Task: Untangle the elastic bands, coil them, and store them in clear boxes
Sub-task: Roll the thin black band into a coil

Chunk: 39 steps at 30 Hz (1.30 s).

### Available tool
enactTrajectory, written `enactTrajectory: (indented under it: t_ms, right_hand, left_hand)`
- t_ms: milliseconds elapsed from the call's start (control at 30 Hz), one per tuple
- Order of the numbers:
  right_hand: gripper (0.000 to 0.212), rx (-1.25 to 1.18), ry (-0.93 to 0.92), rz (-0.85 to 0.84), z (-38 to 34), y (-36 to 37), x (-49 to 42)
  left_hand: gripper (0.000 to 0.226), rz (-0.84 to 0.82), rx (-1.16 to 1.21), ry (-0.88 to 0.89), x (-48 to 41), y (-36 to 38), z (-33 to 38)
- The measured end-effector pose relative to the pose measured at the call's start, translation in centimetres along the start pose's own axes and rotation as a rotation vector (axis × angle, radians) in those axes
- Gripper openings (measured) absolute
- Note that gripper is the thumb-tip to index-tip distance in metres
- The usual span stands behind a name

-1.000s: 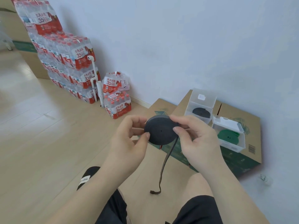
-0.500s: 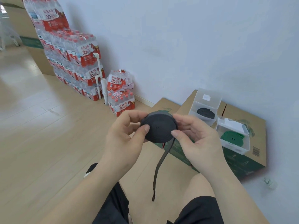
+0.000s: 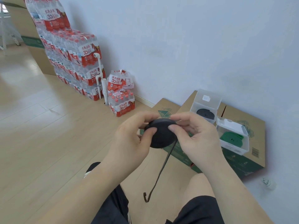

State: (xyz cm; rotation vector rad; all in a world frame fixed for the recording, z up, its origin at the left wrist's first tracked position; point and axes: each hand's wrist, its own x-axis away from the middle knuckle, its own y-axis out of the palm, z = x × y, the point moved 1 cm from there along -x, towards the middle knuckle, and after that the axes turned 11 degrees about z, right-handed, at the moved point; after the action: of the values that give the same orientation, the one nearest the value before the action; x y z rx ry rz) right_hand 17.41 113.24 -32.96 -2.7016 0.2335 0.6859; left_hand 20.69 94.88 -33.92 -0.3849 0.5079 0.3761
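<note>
A tight round coil of black elastic band (image 3: 161, 135) is held in front of me between both hands. My left hand (image 3: 129, 139) pinches its left edge with thumb and fingers. My right hand (image 3: 195, 138) grips the right edge, thumb on the face. A loose tail of the band (image 3: 159, 173) hangs down from the coil, its end curled over my lap. On a cardboard box to the right, one open clear box (image 3: 206, 107) holds a black coil (image 3: 206, 113). A second clear box (image 3: 233, 138) holds a green coil (image 3: 231, 139).
Flat cardboard boxes (image 3: 257, 143) lie against the white wall at the right. Stacked packs of water bottles (image 3: 72, 62) and a white pipe (image 3: 101, 75) stand at the wall to the left. Light wooden floor (image 3: 40, 126) spreads on the left. My knees in black shorts (image 3: 199, 209) are below.
The coil has tilted so its face points more downward and toward me. The hanging tail now ends lower with a curled tip. Both hands keep their hold.
</note>
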Motion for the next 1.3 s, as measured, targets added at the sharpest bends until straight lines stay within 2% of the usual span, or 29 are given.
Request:
enactTrajectory:
  t_ms: [100, 167, 233, 367, 467, 533, 633, 767, 833, 900, 1000, 1100, 1167, 1233, 1300]
  right_hand:
    - [0.046, -0.067, 0.108, -0.002, 0.4, -0.1, 0.7]
    - [0.049, -0.098, 0.117, -0.006, 0.4, 0.1, 1.0]
    - [0.049, -0.078, 0.072, -0.009, 0.4, 0.2, 1.0]
    - [0.042, 0.100, -0.211, -0.059, 0.2, 0.2, 0.4]
    - [0.037, 0.119, -0.260, -0.104, 0.2, 0.2, -0.2]
    - [0.033, 0.109, -0.248, -0.120, 0.0, 0.1, -0.4]
    - [0.032, 0.054, -0.118, -0.097, -0.2, -0.2, -0.5]
    - [0.043, -0.046, 0.023, -0.009, 0.2, -0.4, 0.3]
    - [0.044, -0.048, 0.015, 0.011, 0.4, -0.2, 0.4]
    - [0.042, 0.002, -0.067, -0.009, 0.2, 0.0, 0.1]
    - [0.036, 0.115, -0.266, -0.055, 0.1, 0.1, -0.4]
    - [0.032, 0.144, -0.324, -0.078, 0.0, 0.4, -0.7]
    - [0.027, 0.119, -0.223, -0.052, -0.1, 0.5, -0.4]
    - [0.026, 0.038, -0.026, -0.008, -0.1, 0.4, -0.2]
    - [0.034, -0.021, 0.072, 0.022, 0.2, 0.3, 0.3]
  left_hand:
    - [0.049, 0.078, 0.164, -0.164, 0.1, 0.0, -0.2]
    - [0.046, 0.094, 0.226, -0.216, 0.2, 0.1, -0.5]
    - [0.041, 0.066, 0.192, -0.233, 0.4, 0.3, -0.9]
    - [0.028, 0.009, 0.002, -0.111, 0.6, 0.1, -1.3]
    - [0.037, -0.059, -0.053, 0.019, 0.1, 0.2, -0.6]
    - [0.040, -0.077, -0.068, 0.037, -0.3, 0.1, -0.2]
    - [0.041, -0.031, -0.026, 0.023, -0.7, -0.2, 0.2]
    - [0.042, 0.097, 0.125, -0.133, -0.7, -0.4, 0.4]
    - [0.038, 0.097, 0.145, -0.202, -0.6, -0.3, -0.1]
    - [0.034, 0.036, 0.086, -0.226, -0.5, -0.3, -0.6]
    - [0.033, -0.023, -0.069, -0.074, -0.3, -0.5, -0.5]
    - [0.037, -0.113, -0.137, 0.093, -0.4, -0.3, -0.1]
    - [0.037, -0.106, -0.135, 0.086, -0.5, -0.2, 0.0]
    - [0.037, -0.051, -0.035, -0.027, -0.6, -0.3, 0.0]
    - [0.039, 0.023, 0.076, -0.137, -0.7, -0.3, 0.3]
